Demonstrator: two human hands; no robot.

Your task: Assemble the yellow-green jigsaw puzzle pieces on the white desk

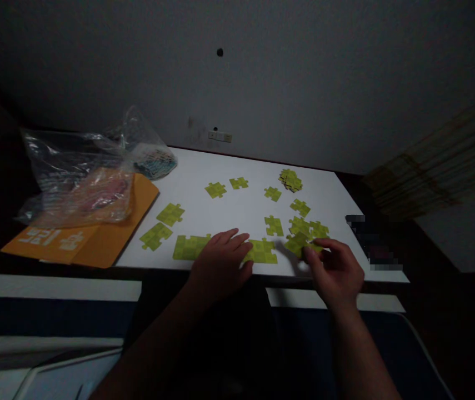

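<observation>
My left hand (221, 265) lies palm down with its fingers stretched out over a row of yellow-green puzzle pieces (264, 252) along the table's near edge. The middle of that row is hidden under it, so I cannot see whether it is joined throughout. To the right, my right hand (338, 270) pinches a puzzle piece (296, 243) between thumb and fingers, apart from the row's right end. Just behind it lie two loose pieces, one of them a green piece (319, 229). The pieces show a pattern of lighter and darker green squares.
More loose pieces (171, 214) are scattered across the white table (237, 214). A small stack of pieces (290, 180) sits at the back right. On the left, a clear plastic bag (83, 183) rests on an orange envelope (91, 244). Behind the table stands a wall.
</observation>
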